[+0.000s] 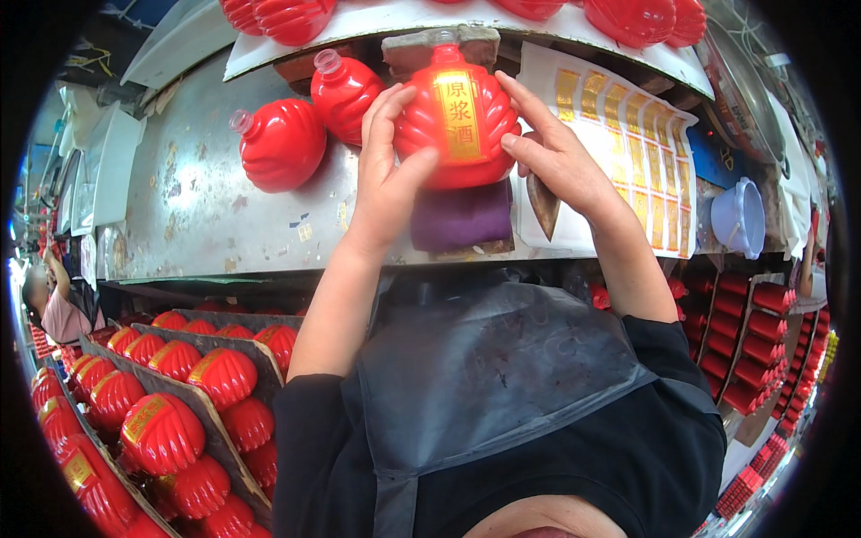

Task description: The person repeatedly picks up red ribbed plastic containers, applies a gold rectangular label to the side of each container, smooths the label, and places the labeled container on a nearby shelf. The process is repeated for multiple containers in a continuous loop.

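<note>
A ribbed red bottle (418,121) with a clear neck lies on a folded purple cloth (462,220), its neck against a worn block (516,43). A gold label (459,117) runs down its front. My left hand (390,161) curves round the bottle's left side, thumb on the lower part. On the opposite side, my right hand (560,152) grips it with thumb and fingers at the label's right. A dark pointed blade-like tool (543,208) sticks out below my right palm; its handle is hidden. Sheets of gold labels (628,134) lie beside that hand.
Two unlabelled red bottles (282,145) (345,94) lie on the metal table (193,224) at left. More stand on a white shelf (377,40) behind. A lilac bucket (740,218) is at the right edge. Racks of labelled bottles (163,433) fill the lower left. Another person (67,300) is far left.
</note>
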{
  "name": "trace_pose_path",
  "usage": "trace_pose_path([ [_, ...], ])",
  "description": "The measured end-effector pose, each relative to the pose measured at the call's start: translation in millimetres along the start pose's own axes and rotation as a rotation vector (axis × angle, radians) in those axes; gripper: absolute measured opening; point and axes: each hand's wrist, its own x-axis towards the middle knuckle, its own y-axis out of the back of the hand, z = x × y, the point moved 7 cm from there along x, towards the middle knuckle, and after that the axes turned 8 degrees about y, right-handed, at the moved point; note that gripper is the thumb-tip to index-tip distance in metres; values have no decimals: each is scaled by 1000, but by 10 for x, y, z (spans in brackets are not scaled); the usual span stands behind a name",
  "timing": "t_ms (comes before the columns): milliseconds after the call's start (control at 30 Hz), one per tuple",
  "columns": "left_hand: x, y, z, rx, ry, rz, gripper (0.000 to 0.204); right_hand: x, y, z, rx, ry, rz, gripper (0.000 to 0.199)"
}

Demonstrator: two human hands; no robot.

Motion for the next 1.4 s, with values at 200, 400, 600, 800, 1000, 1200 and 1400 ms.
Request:
trace_pose_path([
  [200, 5, -8, 6, 12, -8, 3, 73, -10, 17, 10, -48, -56, 7, 81],
  [400, 9, 0, -22, -56, 22, 10, 68, 24, -60, -68, -223, 60, 84, 91],
  [600, 20, -13, -27, -105, 26, 45, 68, 28, -66, -65, -241, 59, 92, 93],
  [800, 65, -59, -16, 23, 7, 124, 77, 21, -52, -81, -249, 57, 93, 93],
  [1000, 80, -42, 36, 17, 22, 128, 84, 67, 20, -142, -269, 79, 106, 88],
  [1200, 232, -24, 267, 391, -189, 22, 82, 161, 117, -496, -443, 405, 148, 53],
  [1400, 292, -106, 327, 617, -168, -58, 75, 286, 42, -540, -558, 333, 60, 55],
])
